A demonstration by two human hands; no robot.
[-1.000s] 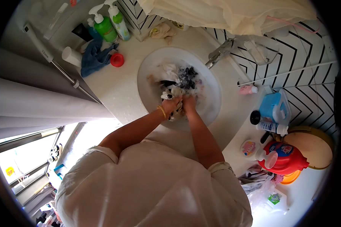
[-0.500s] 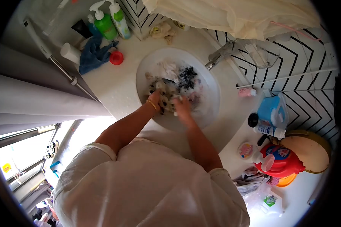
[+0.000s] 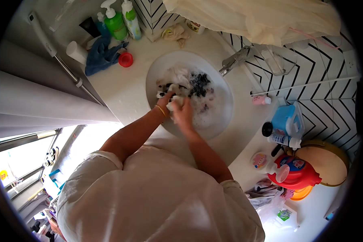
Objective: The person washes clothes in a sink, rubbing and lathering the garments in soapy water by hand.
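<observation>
Both hands are over a white oval sink (image 3: 226, 117) holding soapy water. My left hand (image 3: 164, 103), with a yellow band at the wrist, is closed on a wet white cloth with black patches (image 3: 174, 101). Pressed against it on the other side, my right hand (image 3: 184, 114) grips the same cloth, its fingers curled and slightly blurred. Just beyond them in the suds lie a pale cloth (image 3: 178, 75) and a black bunched piece (image 3: 199, 84). Foam hides what is lower in the water.
A chrome faucet (image 3: 234, 60) reaches over the sink's right rim. A blue cloth (image 3: 99, 56), a red round lid (image 3: 125, 59) and a green pump bottle (image 3: 115, 26) stand at the back left. A red detergent jug (image 3: 300, 173) and a blue container (image 3: 285, 119) are on the right.
My right hand has moved left and up, closing in on my left hand. The spotted cloth is now bunched between them. The camera view has shifted slightly.
</observation>
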